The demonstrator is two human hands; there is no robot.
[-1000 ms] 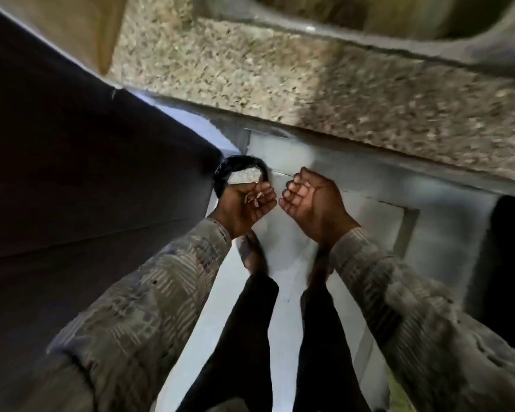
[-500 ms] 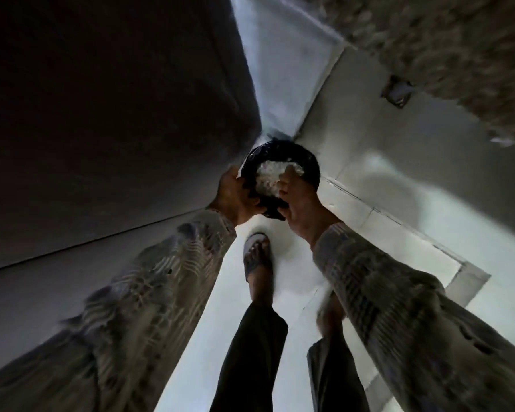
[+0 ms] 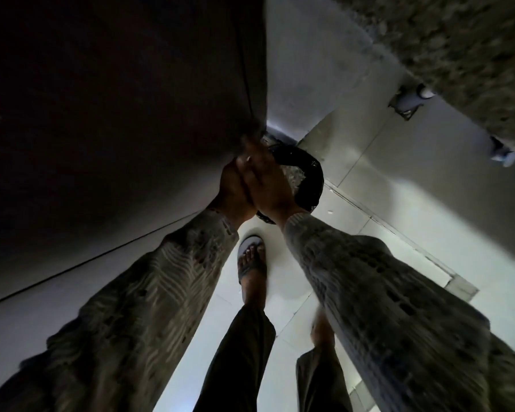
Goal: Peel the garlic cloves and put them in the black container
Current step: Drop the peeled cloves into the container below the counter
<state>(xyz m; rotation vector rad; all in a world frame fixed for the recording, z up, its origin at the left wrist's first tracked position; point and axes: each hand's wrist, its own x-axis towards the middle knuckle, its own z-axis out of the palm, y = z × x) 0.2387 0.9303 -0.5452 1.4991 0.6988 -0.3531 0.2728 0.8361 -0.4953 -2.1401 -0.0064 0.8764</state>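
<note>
**Both hands pressed together over the black container**

On my feed the head camera looks straight down the body. The right hand [image 3: 266,179] lies flat against the left hand [image 3: 231,187], palm to palm, right fingers straight and gripping nothing I can make out. The left hand is half covered and blurred, so I cannot tell how its fingers lie, or whether anything sits between the palms.

Just under and beyond the hands stands the black container [image 3: 308,176], round, lined with a crinkled black bag. It sits on the white tiled floor [image 3: 399,209], in the corner where a dark cabinet front [image 3: 101,114] meets a pale wall. The hands hide most of its opening; a little light, speckled material shows inside near the right wrist, too blurred to name.

A sandalled foot [image 3: 252,263] stands on the floor below the hands. The speckled stone tabletop [image 3: 458,55] edge crosses the upper right.
</note>
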